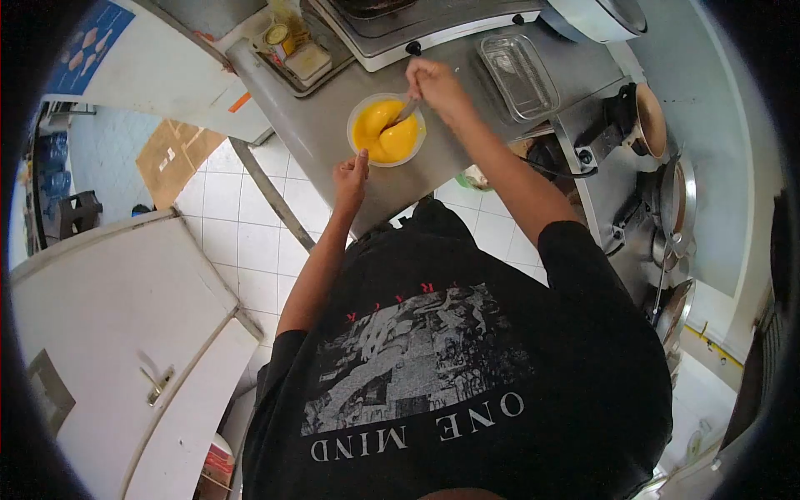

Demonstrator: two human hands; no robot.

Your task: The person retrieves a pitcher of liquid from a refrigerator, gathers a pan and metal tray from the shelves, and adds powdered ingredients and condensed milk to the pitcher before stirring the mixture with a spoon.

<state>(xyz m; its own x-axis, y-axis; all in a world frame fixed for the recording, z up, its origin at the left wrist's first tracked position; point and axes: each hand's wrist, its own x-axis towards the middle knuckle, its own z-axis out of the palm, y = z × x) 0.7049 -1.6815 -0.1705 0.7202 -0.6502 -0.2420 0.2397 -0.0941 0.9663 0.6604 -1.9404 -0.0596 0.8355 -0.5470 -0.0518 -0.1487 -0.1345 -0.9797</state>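
Observation:
A clear round bowl (350,125) on the steel counter (321,137) holds a bright yellow liquid (372,148) that looks like beaten egg. My right hand (435,87) is closed around the handle of a metal utensil (407,110), whose tip is down in the liquid. Whether it is a fork or a spoon cannot be made out. At the near left edge of the bowl, my left hand (351,177) grips the rim with thumb and fingers. A swirl shows in the liquid around the utensil.
Behind the bowl stands a gas stove (450,35). A clear rectangular tray (518,77) lies to the right, and a metal tray (310,79) with a can and small container sits back left. Several pans (650,121) line the right side. A white door (125,333) is at left.

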